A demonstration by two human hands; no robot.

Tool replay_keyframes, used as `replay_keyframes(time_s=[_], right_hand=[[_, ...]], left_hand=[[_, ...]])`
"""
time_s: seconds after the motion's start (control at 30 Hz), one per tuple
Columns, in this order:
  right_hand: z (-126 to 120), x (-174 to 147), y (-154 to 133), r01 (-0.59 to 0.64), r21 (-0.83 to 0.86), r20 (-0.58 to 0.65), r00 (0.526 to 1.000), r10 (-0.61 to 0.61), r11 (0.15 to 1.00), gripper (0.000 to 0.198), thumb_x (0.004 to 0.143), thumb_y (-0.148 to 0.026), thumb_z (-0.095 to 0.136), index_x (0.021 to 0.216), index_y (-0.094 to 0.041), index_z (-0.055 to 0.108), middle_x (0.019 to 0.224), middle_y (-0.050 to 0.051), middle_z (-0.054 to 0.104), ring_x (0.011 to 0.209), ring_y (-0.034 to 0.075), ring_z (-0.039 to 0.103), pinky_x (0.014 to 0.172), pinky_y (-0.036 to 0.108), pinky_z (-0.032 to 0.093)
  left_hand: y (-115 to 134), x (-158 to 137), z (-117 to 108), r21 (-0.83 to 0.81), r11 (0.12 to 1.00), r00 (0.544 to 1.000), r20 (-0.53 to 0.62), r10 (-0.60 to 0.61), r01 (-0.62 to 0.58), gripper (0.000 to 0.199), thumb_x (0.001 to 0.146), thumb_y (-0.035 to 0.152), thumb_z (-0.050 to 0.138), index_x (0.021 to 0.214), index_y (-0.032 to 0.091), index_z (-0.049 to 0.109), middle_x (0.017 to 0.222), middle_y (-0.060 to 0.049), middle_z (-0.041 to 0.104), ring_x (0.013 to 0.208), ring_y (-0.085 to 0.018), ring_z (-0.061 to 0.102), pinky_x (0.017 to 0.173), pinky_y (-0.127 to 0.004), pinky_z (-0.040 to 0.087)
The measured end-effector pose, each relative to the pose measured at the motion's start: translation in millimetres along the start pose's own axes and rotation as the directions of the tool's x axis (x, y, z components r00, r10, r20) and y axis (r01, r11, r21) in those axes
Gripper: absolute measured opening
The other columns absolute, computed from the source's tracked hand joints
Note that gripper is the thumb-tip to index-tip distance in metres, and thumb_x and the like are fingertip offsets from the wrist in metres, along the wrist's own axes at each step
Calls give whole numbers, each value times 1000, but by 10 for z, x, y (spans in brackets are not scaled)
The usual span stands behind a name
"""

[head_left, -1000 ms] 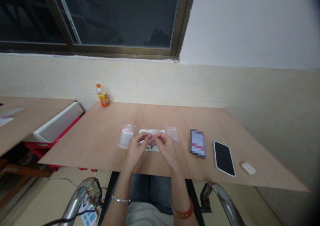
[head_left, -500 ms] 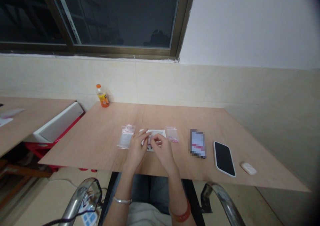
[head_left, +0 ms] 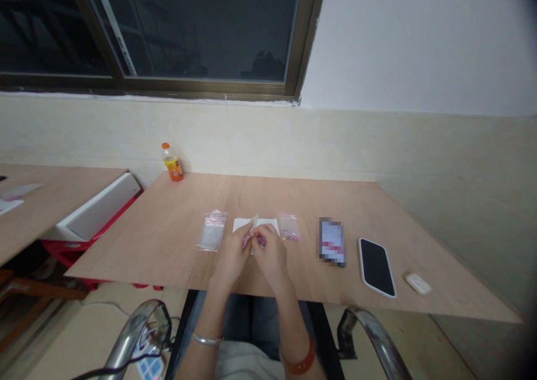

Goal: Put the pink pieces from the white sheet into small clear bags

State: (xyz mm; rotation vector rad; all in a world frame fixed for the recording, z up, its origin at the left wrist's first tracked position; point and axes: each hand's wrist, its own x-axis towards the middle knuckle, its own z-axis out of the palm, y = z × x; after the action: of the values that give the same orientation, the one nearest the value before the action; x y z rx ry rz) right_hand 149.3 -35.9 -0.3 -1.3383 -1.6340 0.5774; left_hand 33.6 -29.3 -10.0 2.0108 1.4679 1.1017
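My left hand and my right hand meet over a white sheet of paper at the table's near middle. Closed between their fingertips is a small clear plastic bag, its pointed edge sticking up. Pink and dark purple bits show among the fingers; whether they are inside the bag I cannot tell. To the left lies a stack of clear zip bags. Right of the paper is another clear zip bag with pink bits at its bottom.
Further right on the wooden table lie a blurred-out phone, a white-edged dark-screened device and a small white case. An orange drink bottle stands at the back left. Metal chair arms flank me.
My hands have closed in together, the left one's fingers curling in from a more stretched pose. The clear bag's edge now stands up between them, and more pink bits show at the fingers.
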Motion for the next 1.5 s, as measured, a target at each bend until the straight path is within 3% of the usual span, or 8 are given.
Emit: replay_keyframes(time_s=[0.37,0.5,0.57,0.73,0.83,0.93,1.2,1.5], right_hand=[[-8,-15,101,-145,-18,47,988,146,989,23,83,-22,48,91,-23,69,90,7,69,79,19,63,69,28,46],[-8,17,212,-118,43,109,988,113,992,28,83,-19,45,95,-25,70,94,6,71,82,21,65,71,30,47],[-22,36,291,-98,86,118,989,88,991,31,82,-18,45,101,-24,69,100,6,70,88,21,65,77,32,48],[-72,65,437,-102,218,218,974,53,971,34,79,-17,44,104,-20,67,104,7,69,90,20,63,80,34,48],[-106,68,421,-83,297,312,950,-15,951,28,78,-17,45,91,-17,69,89,4,70,79,18,62,73,29,47],[-136,67,370,-86,301,340,940,-22,950,19,74,-16,49,79,-16,68,71,0,65,65,14,55,63,24,44],[-179,71,333,-87,241,264,964,21,967,22,61,-11,58,79,-16,69,80,3,67,75,17,58,72,29,45],[-214,70,374,-88,293,209,978,26,952,20,69,-21,62,86,-17,71,85,6,69,78,18,61,76,32,47]], left_hand=[[69,-15,82,-40,999,1000,-31,5,-7,27,86,15,43,106,20,61,102,-7,69,91,-18,65,81,-31,51],[79,-13,28,-65,998,1000,14,-10,11,23,87,20,43,105,20,58,97,-7,68,89,-19,65,80,-32,50],[69,-8,-34,-49,999,999,34,23,-22,29,83,19,49,111,20,55,106,-8,66,99,-20,62,87,-36,48],[-32,-15,-113,61,991,983,150,110,-121,71,67,13,62,134,22,38,138,-11,45,131,-25,35,107,-46,26],[-105,-27,-52,86,987,973,199,117,-137,73,66,13,64,133,24,40,138,-8,47,133,-24,32,109,-48,21],[-134,-33,-1,82,988,975,188,116,-133,66,64,12,65,127,25,48,130,-7,55,127,-23,41,108,-47,22],[-70,-37,-105,25,996,974,212,81,-88,65,59,14,71,120,24,54,121,-7,61,114,-24,52,104,-45,27],[-106,-18,-76,101,990,986,143,85,-100,53,64,24,74,114,24,58,116,-6,64,109,-24,56,103,-45,27]])
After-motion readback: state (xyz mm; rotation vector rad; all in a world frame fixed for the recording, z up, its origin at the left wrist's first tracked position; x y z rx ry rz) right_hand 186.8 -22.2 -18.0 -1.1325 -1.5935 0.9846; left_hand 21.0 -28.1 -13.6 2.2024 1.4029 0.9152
